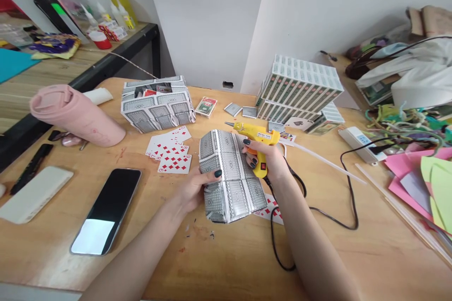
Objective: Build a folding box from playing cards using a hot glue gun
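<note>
My left hand is closed on the near left side of a box built from playing cards, its thumb lying on top. The cards show grey patterned backs with white borders, and the box is tilted above the table. In my right hand is a yellow hot glue gun, its nozzle pointing left over the far end of the box. A clear glue stick sticks out of the gun's rear. Fingers of my right hand lie close to the box's right side; whether they touch it I cannot tell.
A larger card-covered box stands behind, left of a small card pack and stacked card packs. Loose cards, a phone and a pink tumbler lie left. A black cord runs right to a power strip.
</note>
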{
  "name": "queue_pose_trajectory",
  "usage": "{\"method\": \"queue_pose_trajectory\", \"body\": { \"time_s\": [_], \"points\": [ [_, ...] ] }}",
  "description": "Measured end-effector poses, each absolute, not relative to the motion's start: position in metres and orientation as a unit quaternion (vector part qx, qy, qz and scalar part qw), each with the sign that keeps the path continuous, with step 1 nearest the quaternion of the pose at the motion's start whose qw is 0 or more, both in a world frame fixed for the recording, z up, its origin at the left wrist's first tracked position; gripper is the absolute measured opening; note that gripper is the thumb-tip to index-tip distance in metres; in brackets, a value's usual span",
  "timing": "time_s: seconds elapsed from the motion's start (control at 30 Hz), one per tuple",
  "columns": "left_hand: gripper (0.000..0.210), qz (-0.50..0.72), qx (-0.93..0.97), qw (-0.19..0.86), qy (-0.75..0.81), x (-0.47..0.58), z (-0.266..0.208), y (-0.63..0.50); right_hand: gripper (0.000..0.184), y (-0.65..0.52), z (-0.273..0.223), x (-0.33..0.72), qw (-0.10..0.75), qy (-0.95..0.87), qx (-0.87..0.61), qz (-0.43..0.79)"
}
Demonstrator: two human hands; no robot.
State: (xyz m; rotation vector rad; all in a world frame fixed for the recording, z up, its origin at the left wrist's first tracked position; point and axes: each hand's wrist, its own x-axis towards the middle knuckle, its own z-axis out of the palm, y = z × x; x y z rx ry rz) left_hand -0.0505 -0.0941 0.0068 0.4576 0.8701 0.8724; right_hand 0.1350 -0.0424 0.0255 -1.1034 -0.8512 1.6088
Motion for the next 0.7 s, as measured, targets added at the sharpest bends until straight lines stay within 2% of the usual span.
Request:
{"method": "queue_pose_trajectory", "body": {
  "time_s": [0.13,0.37,0.7],
  "points": [
    [0.045,0.416,0.241,0.777,0.405,-0.051,0.009,-0.094,0.008,-0.043,0.028,0.134,0.484,-0.348,-0.459,0.659],
    [0.051,0.481,0.249,0.743,0.394,-0.058,0.013,-0.094,0.022,-0.044,0.034,0.133,0.493,-0.322,-0.495,0.639],
    [0.031,0.498,0.242,0.771,0.314,-0.060,0.015,-0.091,0.030,-0.043,0.043,0.145,0.519,-0.269,-0.498,0.640]
  ]
}}
